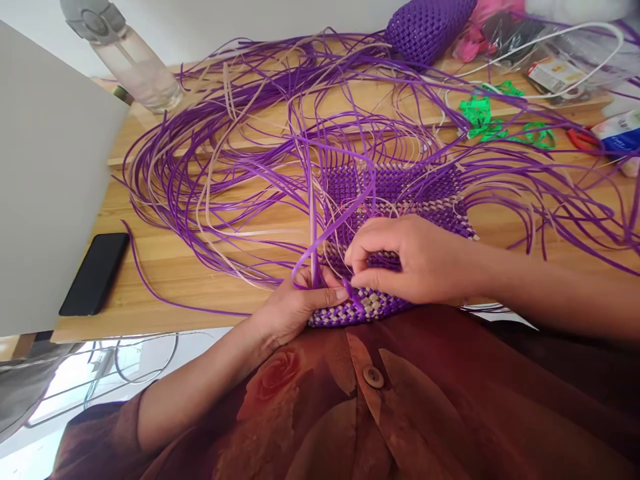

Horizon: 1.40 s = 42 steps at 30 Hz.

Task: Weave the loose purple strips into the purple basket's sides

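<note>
A purple and beige woven piece (393,180) of plastic strips lies at the table's front edge, against my shirt. My left hand (300,293) grips its near left edge, thumb on top and fingers partly hidden behind. A long purple strip (345,217) arcs up from beside those fingers and loops over the weave. Just right of the left thumb, my right hand (410,257) is bent into a pinch over the weave. A short purple strip end (349,288) reaches its thumb tip; the exact contact is partly hidden. Loose strips fan out from the weave on both sides.
Bundled purple and beige strips (170,167) sprawl across the left and back. A black phone (95,275) lies left, with a clear bottle (137,67) behind. At the back are a purple woven item (427,30), green pieces (477,113), a white cord (613,40) and red-handled scissors (583,139).
</note>
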{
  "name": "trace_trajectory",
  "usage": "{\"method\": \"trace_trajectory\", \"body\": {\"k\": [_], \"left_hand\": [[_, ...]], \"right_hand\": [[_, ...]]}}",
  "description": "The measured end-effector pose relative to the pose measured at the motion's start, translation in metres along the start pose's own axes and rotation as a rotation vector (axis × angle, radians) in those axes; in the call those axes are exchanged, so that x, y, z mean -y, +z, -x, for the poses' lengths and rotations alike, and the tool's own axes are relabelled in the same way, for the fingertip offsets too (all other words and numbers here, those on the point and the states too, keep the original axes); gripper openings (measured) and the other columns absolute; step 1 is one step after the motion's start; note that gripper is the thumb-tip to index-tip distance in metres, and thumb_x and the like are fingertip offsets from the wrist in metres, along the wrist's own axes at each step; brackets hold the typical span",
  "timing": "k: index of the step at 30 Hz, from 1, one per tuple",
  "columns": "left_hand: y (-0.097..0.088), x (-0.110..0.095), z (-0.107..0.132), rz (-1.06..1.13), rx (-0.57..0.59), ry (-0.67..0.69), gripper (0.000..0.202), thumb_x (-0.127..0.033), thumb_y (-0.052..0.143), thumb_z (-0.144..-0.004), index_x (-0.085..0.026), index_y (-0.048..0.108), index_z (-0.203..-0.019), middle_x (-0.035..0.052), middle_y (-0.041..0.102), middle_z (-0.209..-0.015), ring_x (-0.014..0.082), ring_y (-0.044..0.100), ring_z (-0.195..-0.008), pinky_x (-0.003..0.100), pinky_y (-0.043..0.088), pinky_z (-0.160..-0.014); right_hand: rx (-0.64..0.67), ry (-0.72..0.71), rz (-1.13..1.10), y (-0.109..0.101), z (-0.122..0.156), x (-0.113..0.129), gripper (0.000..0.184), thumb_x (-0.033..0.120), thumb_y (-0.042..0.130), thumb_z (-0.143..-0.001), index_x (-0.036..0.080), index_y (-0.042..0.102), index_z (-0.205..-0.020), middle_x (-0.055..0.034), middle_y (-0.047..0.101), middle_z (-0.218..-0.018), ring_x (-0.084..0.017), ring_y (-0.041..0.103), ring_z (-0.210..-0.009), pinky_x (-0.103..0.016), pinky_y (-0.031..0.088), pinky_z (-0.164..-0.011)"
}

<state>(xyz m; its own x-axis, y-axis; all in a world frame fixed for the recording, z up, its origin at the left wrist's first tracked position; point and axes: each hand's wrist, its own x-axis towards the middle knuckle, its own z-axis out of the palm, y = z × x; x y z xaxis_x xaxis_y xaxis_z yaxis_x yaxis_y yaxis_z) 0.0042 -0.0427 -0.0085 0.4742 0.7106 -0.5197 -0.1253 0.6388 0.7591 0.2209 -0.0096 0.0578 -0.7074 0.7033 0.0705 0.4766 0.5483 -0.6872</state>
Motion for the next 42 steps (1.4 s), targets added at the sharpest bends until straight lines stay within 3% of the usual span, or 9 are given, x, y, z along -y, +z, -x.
{"method": "trace_trajectory", "body": {"k": [3, 8, 14, 17, 20, 22, 27, 34, 42], "left_hand": [[0.000, -0.003, 0.001, -0.014, 0.031, -0.003, 0.021, -0.024, 0.086, -0.065, -0.013, 0.069, -0.069, 0.0008, 0.067, -0.068, 0.0106, 0.058, -0.064, 0.024, 0.044, -0.066], [0.000, -0.004, 0.003, -0.079, 0.041, 0.012, 0.018, -0.024, 0.085, -0.067, -0.013, 0.071, -0.070, 0.0020, 0.068, -0.070, 0.0120, 0.059, -0.065, 0.025, 0.045, -0.067], [-0.001, -0.005, 0.007, -0.230, 0.021, 0.083, 0.016, -0.024, 0.083, -0.070, -0.014, 0.072, -0.074, 0.0026, 0.070, -0.072, 0.0132, 0.059, -0.069, 0.026, 0.045, -0.069], [-0.001, -0.005, 0.008, -0.274, 0.009, 0.099, 0.017, -0.025, 0.083, -0.070, -0.014, 0.071, -0.074, 0.0018, 0.069, -0.071, 0.0125, 0.058, -0.067, 0.026, 0.044, -0.067], [-0.001, -0.005, 0.008, -0.265, 0.005, 0.102, 0.020, -0.028, 0.084, -0.070, -0.014, 0.069, -0.073, 0.0016, 0.070, -0.073, 0.0124, 0.058, -0.068, 0.025, 0.044, -0.067], [0.000, -0.006, 0.008, -0.276, 0.013, 0.103, 0.021, -0.029, 0.083, -0.070, -0.014, 0.068, -0.072, 0.0021, 0.071, -0.076, 0.0128, 0.059, -0.070, 0.025, 0.044, -0.067], [0.000, -0.006, 0.008, -0.278, 0.011, 0.105, 0.022, -0.031, 0.082, -0.072, -0.015, 0.066, -0.073, 0.0040, 0.071, -0.079, 0.0155, 0.062, -0.072, 0.028, 0.046, -0.070], [-0.001, -0.003, 0.010, -0.333, -0.004, 0.112, 0.023, -0.035, 0.079, -0.074, -0.015, 0.067, -0.073, 0.0031, 0.069, -0.074, 0.0141, 0.059, -0.069, 0.026, 0.044, -0.066], [0.010, -0.006, 0.004, -0.238, 0.028, 0.049, 0.024, -0.033, 0.082, -0.071, -0.013, 0.073, -0.082, 0.0041, 0.072, -0.078, 0.0155, 0.062, -0.070, 0.028, 0.048, -0.070]], "right_hand": [[-0.147, -0.176, 0.206, 0.013, 0.023, 0.005, 0.016, 0.034, 0.069, -0.086, 0.020, 0.069, -0.079, -0.0051, 0.070, -0.103, -0.024, 0.056, -0.109, -0.043, 0.038, -0.102], [-0.181, -0.176, 0.321, 0.037, 0.041, 0.008, 0.018, 0.031, 0.064, -0.091, 0.017, 0.067, -0.081, -0.0029, 0.068, -0.085, -0.019, 0.057, -0.088, -0.039, 0.043, -0.088], [-0.308, -0.197, 0.249, 0.048, 0.041, 0.008, 0.004, 0.018, 0.064, -0.089, 0.015, 0.067, -0.088, -0.0047, 0.068, -0.089, -0.015, 0.057, -0.086, -0.032, 0.045, -0.083], [-0.237, -0.145, 0.151, 0.044, 0.045, 0.012, 0.007, 0.018, 0.063, -0.089, 0.016, 0.064, -0.083, -0.0033, 0.064, -0.083, -0.014, 0.054, -0.080, -0.030, 0.043, -0.078], [-0.005, 0.013, 0.074, 0.034, 0.054, 0.018, 0.013, 0.022, 0.061, -0.090, 0.018, 0.060, -0.078, -0.0003, 0.059, -0.077, -0.013, 0.050, -0.075, -0.029, 0.039, -0.071], [0.064, 0.091, -0.007, 0.029, 0.058, 0.022, 0.011, 0.023, 0.061, -0.090, 0.018, 0.058, -0.080, -0.0001, 0.060, -0.081, -0.013, 0.051, -0.078, -0.028, 0.040, -0.073], [-0.038, 0.102, -0.195, 0.032, 0.056, 0.026, 0.008, 0.023, 0.058, -0.092, 0.018, 0.059, -0.086, -0.0005, 0.064, -0.086, -0.011, 0.056, -0.082, -0.025, 0.042, -0.077], [0.078, 0.303, -0.209, 0.034, 0.060, 0.031, 0.016, 0.024, 0.054, -0.094, 0.018, 0.057, -0.080, 0.0045, 0.057, -0.070, -0.008, 0.050, -0.064, -0.023, 0.036, -0.062], [-0.044, 0.312, -0.200, 0.042, 0.058, 0.029, 0.014, 0.025, 0.053, -0.095, 0.018, 0.059, -0.084, 0.0029, 0.061, -0.075, -0.009, 0.052, -0.067, -0.023, 0.036, -0.065]]}}
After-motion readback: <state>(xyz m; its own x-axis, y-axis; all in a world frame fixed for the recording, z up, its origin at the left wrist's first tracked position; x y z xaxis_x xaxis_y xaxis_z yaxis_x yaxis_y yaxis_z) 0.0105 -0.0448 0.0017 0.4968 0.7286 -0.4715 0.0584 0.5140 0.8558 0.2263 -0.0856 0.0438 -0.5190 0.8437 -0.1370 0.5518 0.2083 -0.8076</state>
